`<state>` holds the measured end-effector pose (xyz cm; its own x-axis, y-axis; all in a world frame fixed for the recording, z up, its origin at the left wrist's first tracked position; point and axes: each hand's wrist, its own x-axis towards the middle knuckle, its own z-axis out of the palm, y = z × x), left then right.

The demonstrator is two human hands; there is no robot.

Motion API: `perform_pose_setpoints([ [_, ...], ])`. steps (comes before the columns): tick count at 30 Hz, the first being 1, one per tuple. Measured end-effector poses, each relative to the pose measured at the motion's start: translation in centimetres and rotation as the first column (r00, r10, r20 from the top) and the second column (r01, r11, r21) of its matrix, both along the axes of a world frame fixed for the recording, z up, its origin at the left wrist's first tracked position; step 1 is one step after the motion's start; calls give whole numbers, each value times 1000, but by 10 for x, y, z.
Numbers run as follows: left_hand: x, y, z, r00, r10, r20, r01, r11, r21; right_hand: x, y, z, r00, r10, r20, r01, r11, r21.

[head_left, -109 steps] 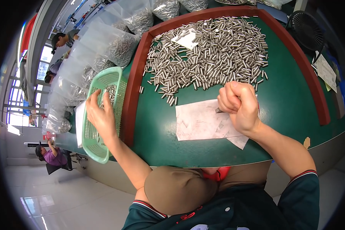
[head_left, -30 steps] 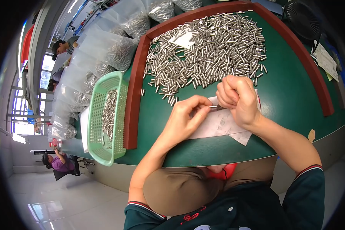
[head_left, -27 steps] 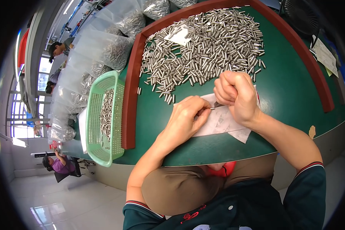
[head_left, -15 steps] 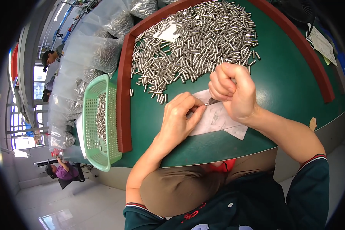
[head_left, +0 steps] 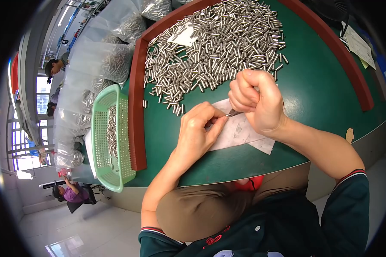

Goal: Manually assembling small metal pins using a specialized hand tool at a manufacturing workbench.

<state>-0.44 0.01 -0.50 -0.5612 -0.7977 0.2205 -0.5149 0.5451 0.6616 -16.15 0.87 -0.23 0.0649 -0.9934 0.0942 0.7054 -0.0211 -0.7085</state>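
My left hand (head_left: 200,126) pinches a small metal pin (head_left: 227,115) between thumb and fingertips; most of the pin is hidden by the fingers. Closed in a fist, my right hand (head_left: 259,100) grips a dark pointed tool (head_left: 233,112), of which only the short tip shows. That tip meets the pin's exposed end, or comes very near it. Under both hands lies a creased pale paper sheet (head_left: 240,136) on the green tabletop (head_left: 311,103). Beyond them spreads a large heap of short shiny metal pins (head_left: 227,51), with a white paper scrap (head_left: 185,36) on it.
A dark red raised border (head_left: 137,115) runs round the work area. Left of it stands a green plastic basket (head_left: 99,141) holding more pins. Clear bags (head_left: 116,62) of pins line the far left. Papers (head_left: 359,47) lie at the right. Other people are in the left background.
The dark tool's tip has come closer to the pin's end. Both hands keep their grips and hardly move; the whole view has shifted slightly.
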Motion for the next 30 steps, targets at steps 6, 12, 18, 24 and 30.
perform_pose_setpoints([
  [6,-1,1,1,1000,0,12,0,1000,10,4,4,2,999,-14,-37,13,999,-34],
  [12,-3,1,2,1000,6,3,-6,1000,1,7,9,1,996,-27,-88,16,992,-123],
  [18,-6,-1,4,1000,15,-16,-15,999,33,9,8,3,979,-52,-199,26,991,-135],
  [24,-3,0,4,1000,24,7,-24,999,31,1,3,6,999,2,-43,-3,1000,-9],
  [30,12,-6,5,813,292,-505,152,730,667,2,1,1,998,4,-65,-5,1000,-14],
])
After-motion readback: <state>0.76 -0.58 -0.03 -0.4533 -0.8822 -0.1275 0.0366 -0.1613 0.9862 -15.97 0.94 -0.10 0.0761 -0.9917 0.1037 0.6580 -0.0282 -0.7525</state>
